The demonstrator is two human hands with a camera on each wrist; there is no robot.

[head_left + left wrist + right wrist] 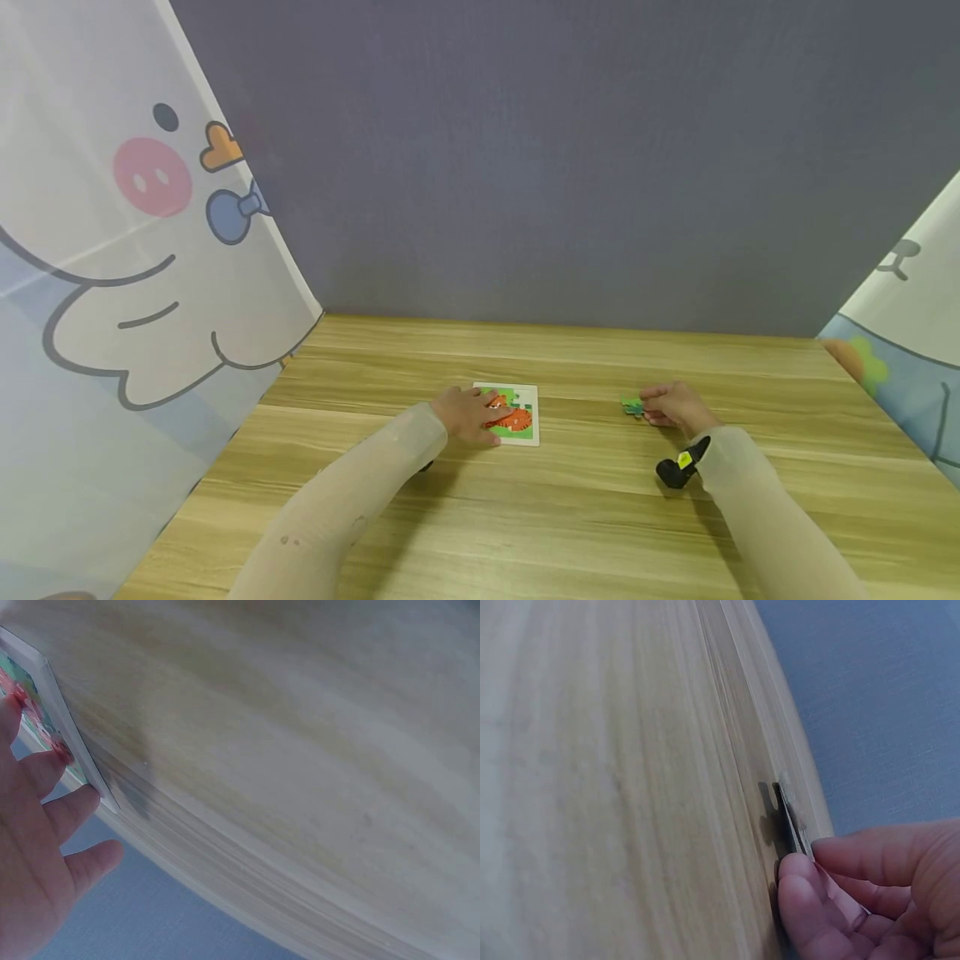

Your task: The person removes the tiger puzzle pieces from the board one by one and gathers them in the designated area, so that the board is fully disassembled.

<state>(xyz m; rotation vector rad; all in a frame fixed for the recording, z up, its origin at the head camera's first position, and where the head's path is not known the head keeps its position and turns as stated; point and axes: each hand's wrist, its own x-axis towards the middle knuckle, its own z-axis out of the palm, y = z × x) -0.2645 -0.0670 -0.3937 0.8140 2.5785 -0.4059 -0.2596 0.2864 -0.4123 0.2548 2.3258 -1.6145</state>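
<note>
A square jigsaw puzzle with a white frame, an orange striped animal and a green background lies on the wooden table. My left hand rests over its left side, fingers spread across the picture. In the left wrist view, fingertips touch the puzzle and its white border. A gap shows in the picture's upper right part. To the right, my right hand pinches a green puzzle piece between thumb and fingers. The right wrist view shows the piece edge-on, tilted close over the tabletop, partly hidden by the fingers.
The wooden table runs back to a dark grey panel. Cartoon-printed cloth hangs at the left, with another printed cloth at the right. A black wrist camera sits at my right wrist.
</note>
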